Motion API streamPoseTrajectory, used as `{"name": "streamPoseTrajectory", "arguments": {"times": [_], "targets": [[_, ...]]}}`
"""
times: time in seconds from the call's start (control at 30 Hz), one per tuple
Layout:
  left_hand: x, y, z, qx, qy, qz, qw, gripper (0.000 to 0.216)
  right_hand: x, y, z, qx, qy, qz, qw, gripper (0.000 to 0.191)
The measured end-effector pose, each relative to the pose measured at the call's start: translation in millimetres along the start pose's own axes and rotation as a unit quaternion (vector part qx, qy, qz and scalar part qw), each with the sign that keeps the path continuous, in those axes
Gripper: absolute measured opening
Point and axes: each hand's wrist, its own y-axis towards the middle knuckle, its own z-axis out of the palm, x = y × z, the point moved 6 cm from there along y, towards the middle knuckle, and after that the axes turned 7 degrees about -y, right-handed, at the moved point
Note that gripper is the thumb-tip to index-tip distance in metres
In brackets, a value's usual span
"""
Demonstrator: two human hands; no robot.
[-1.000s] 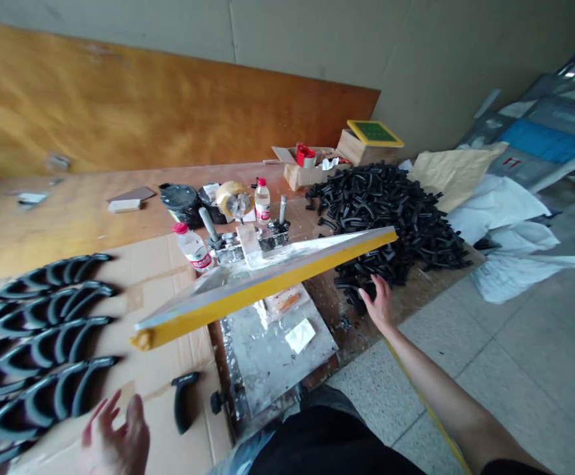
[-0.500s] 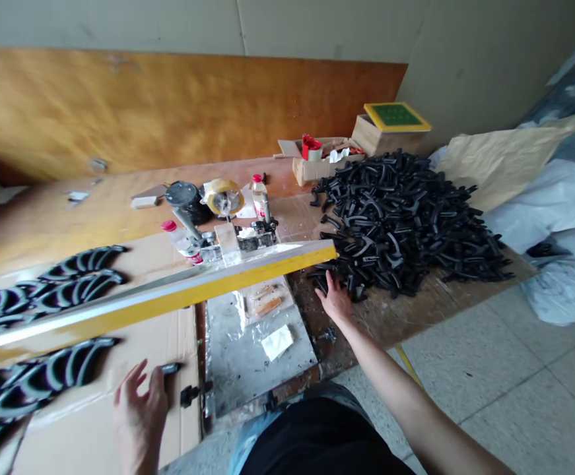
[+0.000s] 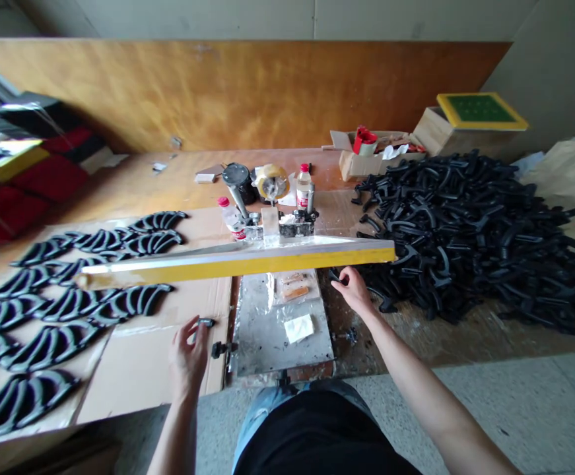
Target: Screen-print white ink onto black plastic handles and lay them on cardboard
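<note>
My left hand rests on the cardboard sheet with its fingers curled round a small black plastic part beside the metal plate. My right hand is at the near edge of the big pile of black curved parts, its fingers pinched on one black piece. A yellow-framed screen stands raised on its hinge above the plate, between and beyond both hands. Rows of black curved parts lie spread on the cardboard to the left.
Behind the screen's hinge stand two small bottles, a tape roll and a black can. An open carton and a wooden box with a green screen sit at the back right. Red and black items lie far left.
The view has swung left and squared up to the bench. My left hand moved forward and right onto the small black part. My right hand closed on a piece at the pile's edge.
</note>
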Motion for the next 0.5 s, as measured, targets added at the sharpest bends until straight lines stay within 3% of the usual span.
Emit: {"name": "streamPoseTrajectory", "arguments": {"times": [0.1,0.2,0.27,0.33,0.43,0.5], "targets": [[-10.2,14.5,2.4,0.006,-0.013,0.036,0.999,0.046,65.1,1.9,23.0,0.014,0.039,-0.125,0.991,0.010],[-20.4,26.5,4.9,0.019,-0.045,0.081,0.996,0.042,115.4,-4.3,54.2,0.075,-0.001,-0.271,0.960,0.010],[-21.9,31.3,5.4,0.027,-0.058,0.093,0.994,0.040,128.0,-10.5,74.8,0.126,-0.055,-0.333,0.933,0.014],[-20.9,34.2,4.6,0.033,-0.061,0.092,0.993,0.039,127.8,-14.4,87.6,0.155,-0.105,-0.349,0.918,0.016],[-27.3,38.2,1.5,0.037,-0.069,0.093,0.993,0.038,126.4,-17.4,91.3,0.159,-0.154,-0.341,0.914,0.015],[-44.1,42.5,-1.1,0.034,-0.084,0.100,0.991,0.037,132.2,-19.3,89.8,0.148,-0.177,-0.345,0.910,0.018]]}}
